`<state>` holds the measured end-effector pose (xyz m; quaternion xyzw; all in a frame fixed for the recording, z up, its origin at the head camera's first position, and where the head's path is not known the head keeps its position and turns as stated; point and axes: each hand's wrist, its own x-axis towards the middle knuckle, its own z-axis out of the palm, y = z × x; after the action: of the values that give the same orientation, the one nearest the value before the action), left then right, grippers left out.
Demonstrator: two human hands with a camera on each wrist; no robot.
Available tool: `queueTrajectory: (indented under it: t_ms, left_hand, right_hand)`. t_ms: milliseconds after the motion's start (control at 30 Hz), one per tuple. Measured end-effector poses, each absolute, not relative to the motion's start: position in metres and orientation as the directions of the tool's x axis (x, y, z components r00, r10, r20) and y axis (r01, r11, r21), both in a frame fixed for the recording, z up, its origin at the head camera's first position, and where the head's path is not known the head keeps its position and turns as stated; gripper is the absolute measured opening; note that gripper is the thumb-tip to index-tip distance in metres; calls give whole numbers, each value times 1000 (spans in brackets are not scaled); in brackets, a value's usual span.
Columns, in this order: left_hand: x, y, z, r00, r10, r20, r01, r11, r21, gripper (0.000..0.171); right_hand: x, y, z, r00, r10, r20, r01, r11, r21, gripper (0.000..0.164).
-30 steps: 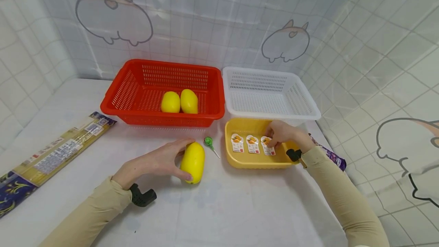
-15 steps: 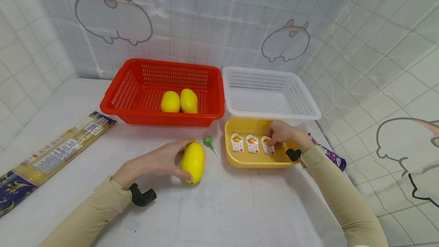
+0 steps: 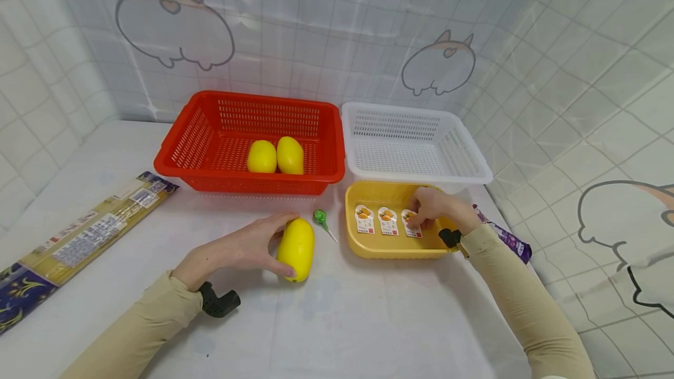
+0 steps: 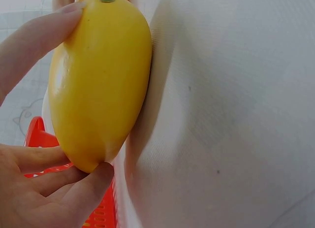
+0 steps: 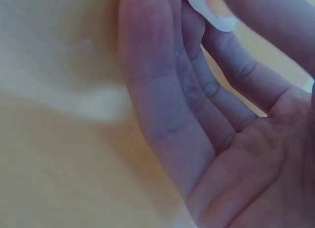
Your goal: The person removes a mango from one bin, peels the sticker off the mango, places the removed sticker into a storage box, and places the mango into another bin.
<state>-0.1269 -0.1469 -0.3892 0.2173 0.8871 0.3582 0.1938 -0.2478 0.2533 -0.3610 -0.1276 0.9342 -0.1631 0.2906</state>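
Observation:
A yellow mango [image 3: 297, 250] lies on the white tabletop. My left hand [image 3: 250, 247] grips it from the left, thumb at the near end and fingers at the far end. In the left wrist view the mango [image 4: 103, 85] shows a green stem end near the thumb. My right hand [image 3: 434, 203] reaches into a yellow basin [image 3: 400, 252], fingers curled at the rightmost of three white cards with orange fruit pictures. The fingers pinch that card [image 3: 407, 217] at its right part. In the right wrist view, the white card edge [image 5: 224, 24] shows between thumb and fingers.
A red basket [image 3: 247, 185] holds two more mangoes [image 3: 261, 157]. Beside it stands a white basket [image 3: 416, 179]. A green lollipop [image 3: 320, 217] lies between mango and basin. Left lies a long noodle pack [image 3: 89, 241]; a purple packet [image 3: 511, 241] is right of the basin.
Hardly anything differs. The right fingertips have shifted very slightly at the rightmost card; the left hand and mango stay in place.

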Motion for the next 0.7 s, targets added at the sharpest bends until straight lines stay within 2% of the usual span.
queueTrajectory:
  t_ms: [200,700]
  left_hand:
    - [-127,-147,-389,-829,528,-184,250,646,721,114]
    - [-128,-149,-391,-823,545,-162,272,628,729,111]
  right_hand:
    - [-249,255,-362,-809,-302,-504,-104,918,-382,27]
    - [-249,256,-359,-807,-308,-504,-104,914,-392,22]
